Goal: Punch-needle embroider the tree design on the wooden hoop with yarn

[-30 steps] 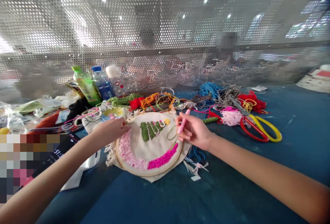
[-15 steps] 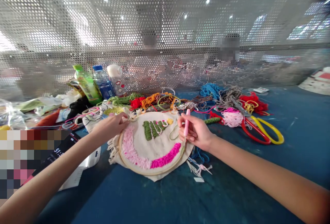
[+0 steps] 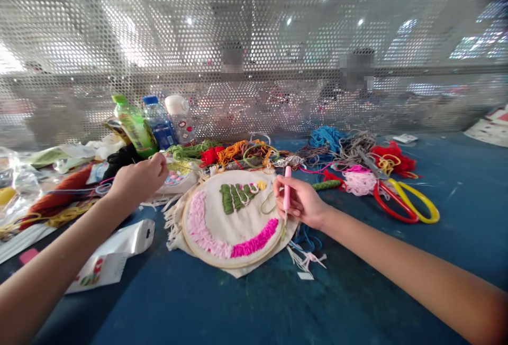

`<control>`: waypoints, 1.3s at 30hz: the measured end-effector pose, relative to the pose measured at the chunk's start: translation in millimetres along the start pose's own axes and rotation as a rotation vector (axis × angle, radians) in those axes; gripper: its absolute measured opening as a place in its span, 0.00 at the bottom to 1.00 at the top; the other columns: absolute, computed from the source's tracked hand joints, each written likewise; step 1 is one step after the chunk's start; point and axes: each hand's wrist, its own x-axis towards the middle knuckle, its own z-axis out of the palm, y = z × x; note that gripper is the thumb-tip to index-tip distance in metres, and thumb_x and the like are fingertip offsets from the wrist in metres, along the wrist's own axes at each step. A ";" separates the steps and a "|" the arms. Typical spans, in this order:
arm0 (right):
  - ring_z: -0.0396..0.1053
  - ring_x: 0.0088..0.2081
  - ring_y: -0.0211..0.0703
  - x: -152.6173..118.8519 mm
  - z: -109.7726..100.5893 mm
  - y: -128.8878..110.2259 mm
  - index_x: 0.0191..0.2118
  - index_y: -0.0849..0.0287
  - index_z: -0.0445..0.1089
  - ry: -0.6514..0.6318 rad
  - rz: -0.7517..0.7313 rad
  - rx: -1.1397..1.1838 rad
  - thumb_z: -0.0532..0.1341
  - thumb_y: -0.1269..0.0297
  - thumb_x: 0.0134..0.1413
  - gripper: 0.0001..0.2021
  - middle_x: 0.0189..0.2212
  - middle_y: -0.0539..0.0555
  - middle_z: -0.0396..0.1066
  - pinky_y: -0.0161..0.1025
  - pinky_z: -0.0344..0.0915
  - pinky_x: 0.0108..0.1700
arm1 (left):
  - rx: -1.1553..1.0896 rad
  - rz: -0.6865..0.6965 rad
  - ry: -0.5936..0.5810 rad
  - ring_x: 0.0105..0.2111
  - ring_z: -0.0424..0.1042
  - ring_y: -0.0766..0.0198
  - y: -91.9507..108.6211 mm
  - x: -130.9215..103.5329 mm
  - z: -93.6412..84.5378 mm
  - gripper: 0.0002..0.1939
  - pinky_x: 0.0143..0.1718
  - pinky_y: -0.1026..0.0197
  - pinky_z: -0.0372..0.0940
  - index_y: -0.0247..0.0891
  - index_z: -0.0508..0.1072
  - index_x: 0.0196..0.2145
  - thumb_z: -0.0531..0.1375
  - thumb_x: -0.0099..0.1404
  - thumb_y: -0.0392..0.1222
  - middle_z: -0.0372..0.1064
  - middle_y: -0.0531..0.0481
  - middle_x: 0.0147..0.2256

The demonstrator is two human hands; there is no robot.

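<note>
A perforated metal screen [image 3: 254, 33] fills the upper part of the frame, and a blue table [image 3: 238, 310] spreads across the lower part. At the centre lies a round wooden hoop [image 3: 232, 267] with pale cloth [image 3: 250, 228] stretched in it. The right hand [image 3: 301, 202], right of centre, pinches a pink-handled needle tool [image 3: 287, 191] nearly upright, its tip at the hoop's right edge; whether it touches cannot be told. The left hand [image 3: 138, 178], left of centre, is curled narrow and apart from the hoop; I cannot tell whether it grips anything.

The tool looks light and stiff, its smooth handle perhaps a little slippery, so the handle's lower half seems the place to hold. The thin metal end is probably the delicate part. The hoop should be light and firm, best steadied by its rim; the raised pink loops look soft and easily snagged.
</note>
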 end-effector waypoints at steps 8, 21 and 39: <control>0.41 0.09 0.29 2.1 -3.2 1.3 0.25 0.59 0.68 -0.009 -0.016 -0.027 0.57 0.53 0.56 0.16 0.06 0.40 0.47 0.32 0.62 0.18 | 0.137 0.239 -0.067 0.28 0.72 0.56 54.0 -19.6 -7.6 0.17 0.28 0.61 0.59 0.42 0.68 0.44 0.44 0.69 0.50 0.74 0.47 0.31; 0.42 0.09 0.28 3.0 -1.3 3.1 0.25 0.60 0.68 -0.021 -0.057 -0.122 0.60 0.51 0.53 0.17 0.06 0.41 0.53 0.30 0.57 0.16 | -0.099 0.536 -0.104 0.51 0.67 0.52 41.1 -8.5 43.3 0.18 0.53 0.50 0.61 0.37 0.67 0.51 0.47 0.70 0.46 0.67 0.38 0.50; 0.40 0.09 0.29 6.9 -5.5 1.2 0.24 0.60 0.67 -0.013 -0.075 -0.119 0.60 0.53 0.51 0.15 0.06 0.40 0.49 0.32 0.60 0.16 | -0.523 0.163 -0.273 0.31 0.74 0.53 33.8 5.9 29.9 0.29 0.33 0.53 0.69 0.35 0.71 0.47 0.44 0.67 0.59 0.75 0.40 0.35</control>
